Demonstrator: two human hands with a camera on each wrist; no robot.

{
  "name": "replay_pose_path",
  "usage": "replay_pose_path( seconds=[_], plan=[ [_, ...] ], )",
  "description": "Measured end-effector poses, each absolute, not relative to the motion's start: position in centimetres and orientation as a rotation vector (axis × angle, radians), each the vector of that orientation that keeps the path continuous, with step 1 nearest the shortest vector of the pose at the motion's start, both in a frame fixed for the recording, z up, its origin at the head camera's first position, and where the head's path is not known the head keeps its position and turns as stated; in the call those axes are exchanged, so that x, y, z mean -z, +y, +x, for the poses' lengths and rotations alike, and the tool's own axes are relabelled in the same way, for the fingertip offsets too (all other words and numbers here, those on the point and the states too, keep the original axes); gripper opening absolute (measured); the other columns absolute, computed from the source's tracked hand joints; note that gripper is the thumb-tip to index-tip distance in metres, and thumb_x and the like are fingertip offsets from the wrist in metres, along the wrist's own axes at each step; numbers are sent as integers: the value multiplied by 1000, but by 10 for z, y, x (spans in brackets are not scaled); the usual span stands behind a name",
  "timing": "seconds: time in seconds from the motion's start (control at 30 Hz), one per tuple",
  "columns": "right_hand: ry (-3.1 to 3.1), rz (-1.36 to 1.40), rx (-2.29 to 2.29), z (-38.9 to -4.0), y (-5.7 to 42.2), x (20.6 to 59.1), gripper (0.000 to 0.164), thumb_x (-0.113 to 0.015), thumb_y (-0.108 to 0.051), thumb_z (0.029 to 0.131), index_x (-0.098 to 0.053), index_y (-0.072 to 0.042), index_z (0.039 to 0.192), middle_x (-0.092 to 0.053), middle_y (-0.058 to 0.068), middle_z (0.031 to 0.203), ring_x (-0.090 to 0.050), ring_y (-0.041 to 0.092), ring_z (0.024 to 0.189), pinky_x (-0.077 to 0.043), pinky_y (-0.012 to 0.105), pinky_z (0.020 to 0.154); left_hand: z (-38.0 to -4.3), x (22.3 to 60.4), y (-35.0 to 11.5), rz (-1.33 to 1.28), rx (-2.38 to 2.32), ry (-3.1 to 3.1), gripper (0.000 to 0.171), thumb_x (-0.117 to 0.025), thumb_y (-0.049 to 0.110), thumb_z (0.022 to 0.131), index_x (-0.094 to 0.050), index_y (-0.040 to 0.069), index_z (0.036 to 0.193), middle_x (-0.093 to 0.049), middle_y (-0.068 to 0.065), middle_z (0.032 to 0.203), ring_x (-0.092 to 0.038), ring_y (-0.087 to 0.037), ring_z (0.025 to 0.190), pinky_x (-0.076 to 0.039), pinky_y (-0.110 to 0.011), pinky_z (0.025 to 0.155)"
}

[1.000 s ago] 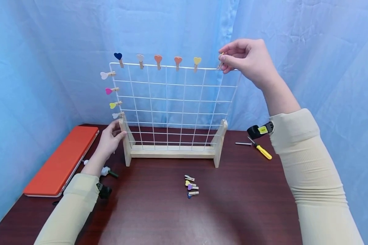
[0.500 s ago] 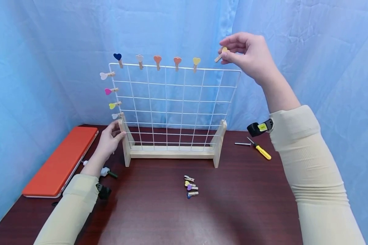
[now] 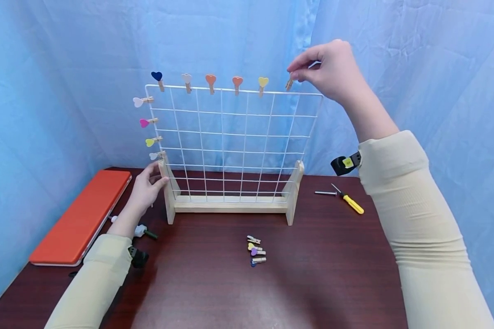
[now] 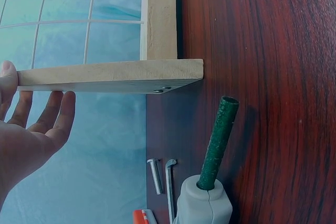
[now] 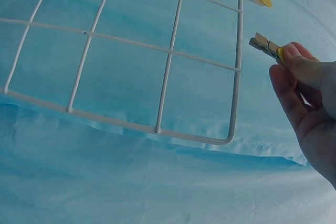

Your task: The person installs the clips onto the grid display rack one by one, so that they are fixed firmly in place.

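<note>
A white wire grid (image 3: 222, 112) stands in a wooden stand (image 3: 230, 207). My left hand (image 3: 146, 189) grips the stand's left side post (image 4: 110, 73), thumb on one face and fingers on the other. Above the grid's top bar, towards its right end, my right hand (image 3: 333, 68) pinches a small wooden clothespin (image 5: 266, 45) by its yellow heart end. In the right wrist view its tips point at the bar with a gap between. Heart clothespins sit along the top bar, including a yellow one (image 3: 263, 83), and down the left side, including a pink one (image 3: 145, 123).
Several loose clothespins (image 3: 258, 252) lie on the table in front of the stand. To the right are a yellow screwdriver (image 3: 352, 204) and a bolt (image 3: 325, 193). An orange case (image 3: 80, 219) and a white tool with a green rod (image 4: 218, 145) lie left.
The right hand has lifted the clothespin off the top bar, then shifted it a little left and turned its tips down above the bar. The left hand stays on the post.
</note>
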State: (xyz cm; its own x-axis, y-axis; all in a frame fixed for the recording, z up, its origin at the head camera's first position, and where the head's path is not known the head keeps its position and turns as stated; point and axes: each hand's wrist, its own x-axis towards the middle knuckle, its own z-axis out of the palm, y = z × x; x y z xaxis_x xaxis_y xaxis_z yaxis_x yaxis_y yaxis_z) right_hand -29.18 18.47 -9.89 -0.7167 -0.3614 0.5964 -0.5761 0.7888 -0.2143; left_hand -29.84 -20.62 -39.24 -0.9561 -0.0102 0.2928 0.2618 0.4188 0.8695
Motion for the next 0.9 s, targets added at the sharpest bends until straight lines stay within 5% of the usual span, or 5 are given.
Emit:
replay_pose_path(
  seconds=[0.67, 0.9],
  plan=[
    [-2524, 759, -384, -299, 184, 105, 25, -58, -29, 84, -70, -14, 100, -67, 1, 97, -63, 11, 86, -49, 28, 79, -298, 391, -205, -212, 1554, -2427, 61, -52, 22, 90, -23, 10, 142, -40, -21, 129, -42, -34, 119, -42, -47, 91],
    [-2398, 847, -582, -291, 192, 116, 31, -64, -31, 79, -65, -18, 108, -60, -5, 97, -55, 5, 86, -47, 21, 81, -299, 392, -201, -204, 1576, -2425, 61, -52, 24, 89, -22, 12, 142, -39, -19, 130, -41, -34, 120, -40, -47, 93]
  ],
)
